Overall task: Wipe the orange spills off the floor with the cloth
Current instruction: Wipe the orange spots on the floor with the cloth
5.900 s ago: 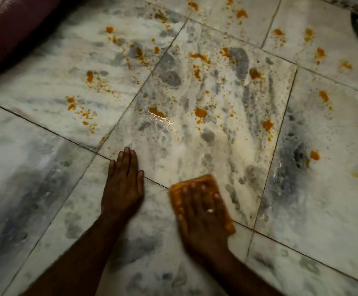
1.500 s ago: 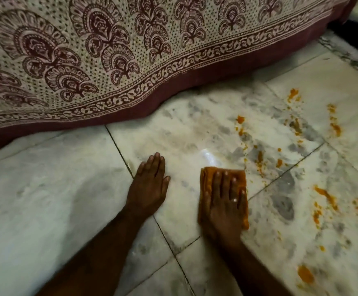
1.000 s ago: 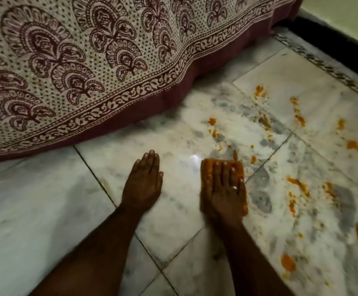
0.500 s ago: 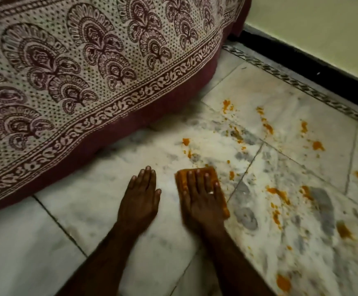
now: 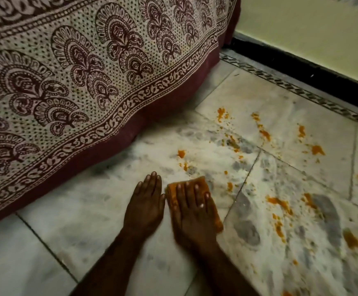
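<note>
Mid-wipe across the marble floor (image 5: 78, 221); plenty of orange spills (image 5: 278, 201) unwiped, centre to right edge. Bracing with flat left hand (image 5: 146, 204), fingers together, beside right hand (image 5: 192, 212) spread flat, pressing the cloth (image 5: 198, 182) down at lower centre. Next, likely: push up-right into the nearest spots. No containers in view.

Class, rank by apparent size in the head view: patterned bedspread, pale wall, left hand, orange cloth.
patterned bedspread
pale wall
left hand and orange cloth: alike; cloth partly hidden under right hand, so unranked.
</note>
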